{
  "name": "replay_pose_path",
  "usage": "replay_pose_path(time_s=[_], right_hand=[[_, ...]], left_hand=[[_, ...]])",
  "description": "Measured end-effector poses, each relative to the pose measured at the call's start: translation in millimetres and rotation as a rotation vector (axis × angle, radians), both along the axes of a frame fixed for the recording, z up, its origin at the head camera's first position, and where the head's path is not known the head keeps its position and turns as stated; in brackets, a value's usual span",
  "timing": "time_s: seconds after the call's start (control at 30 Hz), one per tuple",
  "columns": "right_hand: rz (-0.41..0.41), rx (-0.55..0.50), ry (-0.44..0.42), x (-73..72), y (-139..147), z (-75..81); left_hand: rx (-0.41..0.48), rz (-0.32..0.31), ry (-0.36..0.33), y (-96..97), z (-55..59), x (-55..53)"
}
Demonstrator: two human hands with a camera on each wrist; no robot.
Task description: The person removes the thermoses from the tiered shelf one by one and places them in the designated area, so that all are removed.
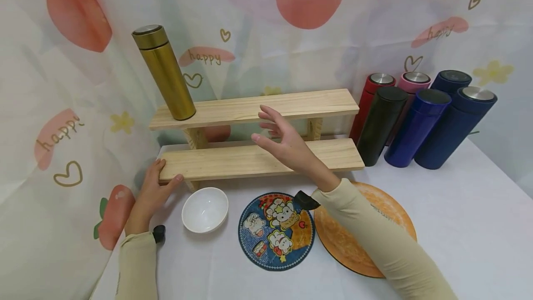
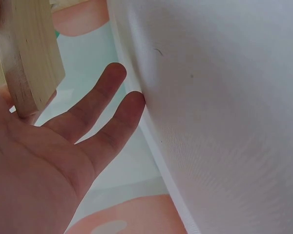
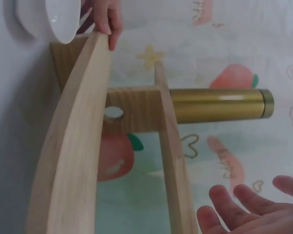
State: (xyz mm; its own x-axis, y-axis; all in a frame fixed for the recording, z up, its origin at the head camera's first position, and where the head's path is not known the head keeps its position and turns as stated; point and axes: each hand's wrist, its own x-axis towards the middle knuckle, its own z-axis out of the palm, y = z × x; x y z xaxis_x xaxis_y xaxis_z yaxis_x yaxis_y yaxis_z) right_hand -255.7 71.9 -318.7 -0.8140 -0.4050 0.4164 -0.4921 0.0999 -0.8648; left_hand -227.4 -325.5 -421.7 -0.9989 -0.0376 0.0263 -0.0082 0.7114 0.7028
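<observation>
A two-tier wooden shelf [image 1: 262, 159] stands on the white-covered table. My left hand [image 1: 152, 194] holds the left end of its lower board, thumb at the front edge. In the left wrist view the board's end [image 2: 31, 58] lies by the base of the fingers, and two fingers [image 2: 115, 117] stretch out past it. A gold thermos bottle [image 1: 168, 76] stands upright on the upper board's left end. My right hand [image 1: 287, 145] hovers before the shelf's middle with fingers spread, holding nothing; its fingertips [image 3: 227, 202] appear low in the right wrist view.
Several thermos bottles in red, pink, black and blue [image 1: 416, 129] stand right of the shelf. In front of it are a white bowl [image 1: 205, 211], a round cartoon mat [image 1: 275, 230] and an orange round mat [image 1: 354, 249], partly under the right sleeve. A printed curtain [image 1: 250, 9] hangs behind.
</observation>
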Motion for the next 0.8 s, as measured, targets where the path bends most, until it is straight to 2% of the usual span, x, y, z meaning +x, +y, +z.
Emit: replay_pose_path(time_s=[0.4, 0.8], right_hand=[[0.054, -0.026, -0.070, -11.4, -49, 21.7], [0.058, -0.048, -0.131, -21.5, -84, 42.3]], left_hand=[[0.005, -0.004, 0.022, 1.2, 0.2, 0.3], [0.015, 0.000, 0.009, 0.8, -1.3, 0.1]])
